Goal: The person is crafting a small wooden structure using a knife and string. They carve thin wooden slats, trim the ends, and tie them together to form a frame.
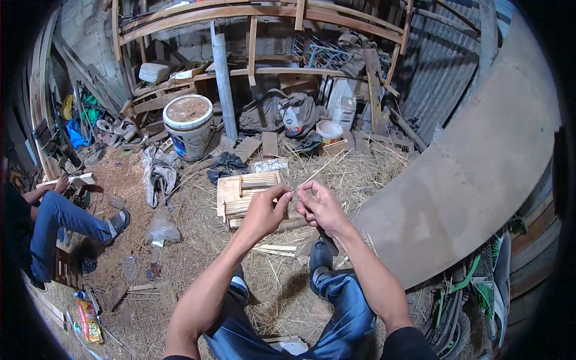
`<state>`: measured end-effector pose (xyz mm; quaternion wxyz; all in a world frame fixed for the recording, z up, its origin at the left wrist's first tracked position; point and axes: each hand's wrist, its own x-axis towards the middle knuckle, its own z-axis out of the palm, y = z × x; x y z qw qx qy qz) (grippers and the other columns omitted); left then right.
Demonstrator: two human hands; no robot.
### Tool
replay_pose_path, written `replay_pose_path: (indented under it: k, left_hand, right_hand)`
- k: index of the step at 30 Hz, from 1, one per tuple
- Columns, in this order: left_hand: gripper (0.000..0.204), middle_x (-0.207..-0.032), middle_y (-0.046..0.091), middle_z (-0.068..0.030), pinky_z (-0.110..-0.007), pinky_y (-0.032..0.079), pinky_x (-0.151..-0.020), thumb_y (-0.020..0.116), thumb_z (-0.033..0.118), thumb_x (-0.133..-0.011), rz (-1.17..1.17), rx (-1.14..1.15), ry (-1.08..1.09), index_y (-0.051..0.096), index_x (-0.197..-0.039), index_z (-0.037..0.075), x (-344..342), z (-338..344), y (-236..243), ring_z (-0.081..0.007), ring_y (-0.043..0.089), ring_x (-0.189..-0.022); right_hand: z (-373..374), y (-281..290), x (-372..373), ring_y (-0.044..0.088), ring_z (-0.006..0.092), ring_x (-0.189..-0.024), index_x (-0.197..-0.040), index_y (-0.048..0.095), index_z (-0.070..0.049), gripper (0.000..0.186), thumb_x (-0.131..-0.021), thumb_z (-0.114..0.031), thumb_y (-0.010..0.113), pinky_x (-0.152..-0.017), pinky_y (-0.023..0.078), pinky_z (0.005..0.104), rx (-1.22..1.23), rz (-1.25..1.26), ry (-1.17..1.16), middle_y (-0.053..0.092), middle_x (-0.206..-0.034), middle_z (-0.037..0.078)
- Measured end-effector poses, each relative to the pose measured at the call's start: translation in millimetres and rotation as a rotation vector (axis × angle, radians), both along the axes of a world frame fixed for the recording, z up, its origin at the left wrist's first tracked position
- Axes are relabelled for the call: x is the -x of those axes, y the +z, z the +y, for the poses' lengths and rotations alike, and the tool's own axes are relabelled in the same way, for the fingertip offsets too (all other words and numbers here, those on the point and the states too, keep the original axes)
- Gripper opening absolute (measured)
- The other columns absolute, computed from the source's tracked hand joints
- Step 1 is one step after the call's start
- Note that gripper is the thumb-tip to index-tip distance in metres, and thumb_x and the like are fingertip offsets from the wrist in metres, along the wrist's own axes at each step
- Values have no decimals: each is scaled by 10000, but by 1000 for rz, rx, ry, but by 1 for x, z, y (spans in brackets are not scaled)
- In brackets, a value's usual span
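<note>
My left hand (268, 210) is closed in a pinch, thumb against forefinger, at the near end of a thin wooden strip (322, 168). The strip slants up and away to the right. Close beside it, my right hand (322, 207) has its fingers curled at the same end of the strip. A dark narrow thing (328, 241) shows just under my right hand; whether I hold it is unclear. Behind and below my hands sits a small slatted wooden frame (231, 191), made of thin rods and flat boards, partly covered by my left hand.
Straw and shavings cover the floor. Cut strips (276, 248) lie before my feet. A white bucket (188, 126) stands at the back left. A large brown board (456, 162) leans at right, above a green-and-white motorbike (480, 282). Another person (72, 216) sits at left holding wood.
</note>
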<state>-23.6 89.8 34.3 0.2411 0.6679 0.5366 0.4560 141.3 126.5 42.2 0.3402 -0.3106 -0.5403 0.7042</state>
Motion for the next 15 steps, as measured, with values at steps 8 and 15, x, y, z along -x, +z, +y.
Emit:
replay_pose_path:
  k: [8, 15]
  left_hand:
    - [194, -750, 639, -115, -290, 458, -606, 548, 179, -879, 47, 48, -18, 605, -912, -3, -3, -15, 16, -145, 588, -663]
    - [216, -767, 648, -113, -301, 461, -650, 547, 196, -881, 76, -9, 83, 612, -920, -6, 18, -13, 15, -164, 614, -714]
  right_hand:
    - [36, -3, -38, 322, 13, -420, -945, 499, -87, 173, -899, -245, 551, -355, 238, 159, -66, 52, -319, 471, -646, -22]
    - [25, 8, -38, 307, 1, -417, -976, 511, -75, 183, -927, -251, 499, -334, 228, 156, -78, 191, -318, 474, -624, -16]
